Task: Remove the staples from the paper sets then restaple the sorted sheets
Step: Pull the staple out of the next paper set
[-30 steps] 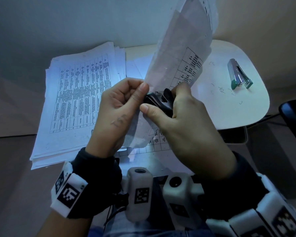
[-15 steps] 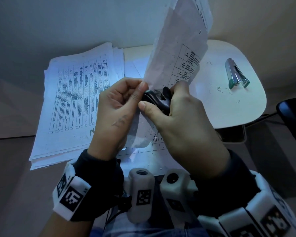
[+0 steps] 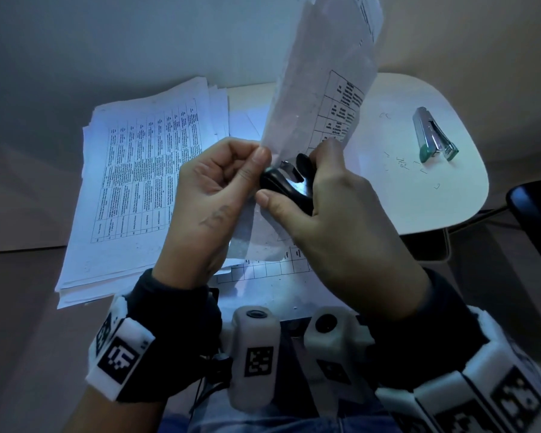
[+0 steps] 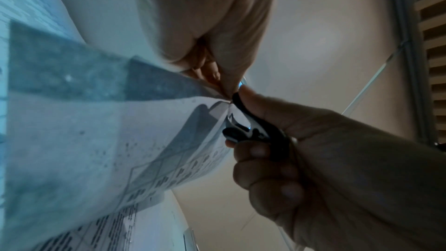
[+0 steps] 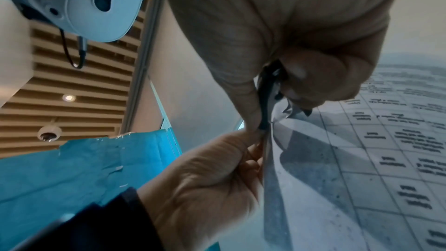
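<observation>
Dim, bluish light falls on a white rounded bench (image 3: 450, 198), with a plain pale wall behind it and a slatted wooden ceiling showing in the wrist views. On the bench's left part lies a thick stack of printed sheets (image 3: 132, 189) with tables of text, its edges fanned unevenly. Raised above the bench, between both hands, is a stapled paper set (image 3: 319, 89) that stands nearly upright, its top running out of the head view. The left hand (image 3: 213, 201) pinches the set's lower corner between thumb and curled fingers, so its grip is closed on the paper. The right hand (image 3: 334, 214) is wrapped round a black staple remover (image 3: 286, 182), thumb on one side and fingers on the other, so its grip is closed on the tool. In the left wrist view the remover's metal claws (image 4: 231, 119) sit right at the paper's corner, just beside the left thumb tip; whether they have a staple caught cannot be told. Well apart, on the bench's right side, lies a silver stapler (image 3: 434, 135) with a green end, and a few loose bent staples (image 3: 403, 162) are scattered near it.
</observation>
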A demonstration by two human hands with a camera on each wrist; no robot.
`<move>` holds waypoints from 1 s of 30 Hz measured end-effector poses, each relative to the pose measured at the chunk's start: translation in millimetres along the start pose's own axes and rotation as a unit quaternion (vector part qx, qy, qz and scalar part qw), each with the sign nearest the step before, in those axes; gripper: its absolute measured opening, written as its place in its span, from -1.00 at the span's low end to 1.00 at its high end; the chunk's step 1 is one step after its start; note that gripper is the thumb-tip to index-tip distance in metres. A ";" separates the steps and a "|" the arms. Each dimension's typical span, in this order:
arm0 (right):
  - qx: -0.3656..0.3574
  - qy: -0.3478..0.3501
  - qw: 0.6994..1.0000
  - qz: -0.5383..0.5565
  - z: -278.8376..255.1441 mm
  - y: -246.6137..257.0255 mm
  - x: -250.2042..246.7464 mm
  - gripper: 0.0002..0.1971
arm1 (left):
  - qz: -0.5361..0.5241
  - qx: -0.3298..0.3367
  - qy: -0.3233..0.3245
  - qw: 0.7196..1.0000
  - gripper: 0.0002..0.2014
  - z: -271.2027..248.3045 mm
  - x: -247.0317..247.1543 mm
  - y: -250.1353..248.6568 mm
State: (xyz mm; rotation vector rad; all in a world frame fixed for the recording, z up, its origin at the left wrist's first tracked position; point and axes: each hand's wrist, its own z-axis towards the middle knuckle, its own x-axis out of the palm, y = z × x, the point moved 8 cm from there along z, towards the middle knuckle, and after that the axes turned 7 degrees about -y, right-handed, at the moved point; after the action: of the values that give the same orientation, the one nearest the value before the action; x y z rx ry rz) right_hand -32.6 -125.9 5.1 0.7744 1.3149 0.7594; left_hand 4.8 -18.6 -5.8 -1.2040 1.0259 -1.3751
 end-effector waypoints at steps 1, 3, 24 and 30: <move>-0.009 -0.003 1.000 -0.007 -0.3 1.9 -0.1 -0.61 | 0.001 -0.001 0.000 1.000 -0.94 -0.2 0.9 -0.7; -0.019 -0.006 1.000 -0.014 -0.9 3.8 -0.2 -0.61 | 0.002 0.001 -0.001 1.000 -0.93 -0.4 2.0 -2.4; 0.019 -0.081 0.986 0.147 -1.3 -20.4 -3.1 -0.69 | 0.039 0.023 0.034 0.998 -0.95 2.4 2.2 -0.5; 0.016 -0.137 0.973 0.185 -2.7 -21.8 -2.0 -0.70 | 0.042 0.042 0.019 0.998 -0.88 5.2 1.9 0.5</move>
State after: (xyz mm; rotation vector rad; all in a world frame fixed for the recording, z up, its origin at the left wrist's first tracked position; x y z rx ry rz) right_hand -34.6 -139.2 -12.4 1.1285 0.9464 0.8899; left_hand 10.0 -20.5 -5.3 -1.0650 1.0229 -1.3666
